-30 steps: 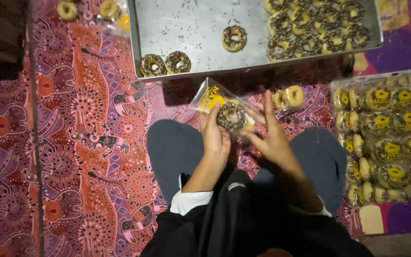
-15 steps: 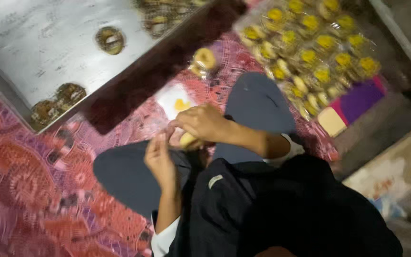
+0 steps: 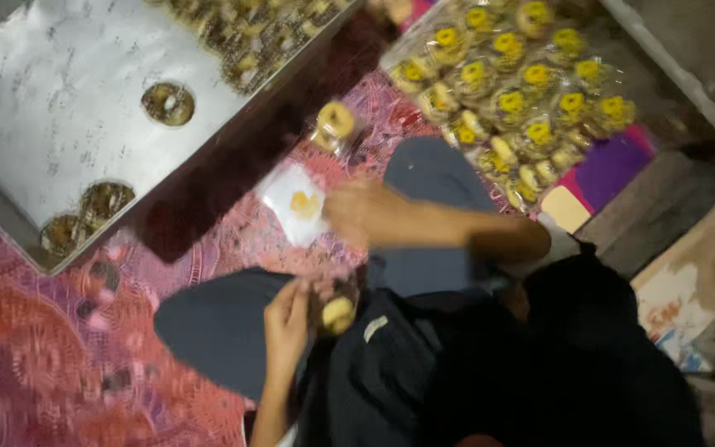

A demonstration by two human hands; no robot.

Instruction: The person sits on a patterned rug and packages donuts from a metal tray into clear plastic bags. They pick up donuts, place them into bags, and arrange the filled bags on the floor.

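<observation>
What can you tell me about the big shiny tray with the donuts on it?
The metal tray is a wide, flat, silvery sheet with a low raised rim, scuffed and dusty-looking. It sits at the upper left, above the patterned red cloth. One ring donut lies alone near its middle, two more donuts sit by its near edge, and a crowd of donuts fills its far end. Neither hand touches it.

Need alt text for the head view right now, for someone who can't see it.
A seated person's left hand holds a bagged donut in the lap while the right hand reaches to a clear bag on the patterned red cloth. A metal tray and rows of bagged donuts lie ahead.
</observation>
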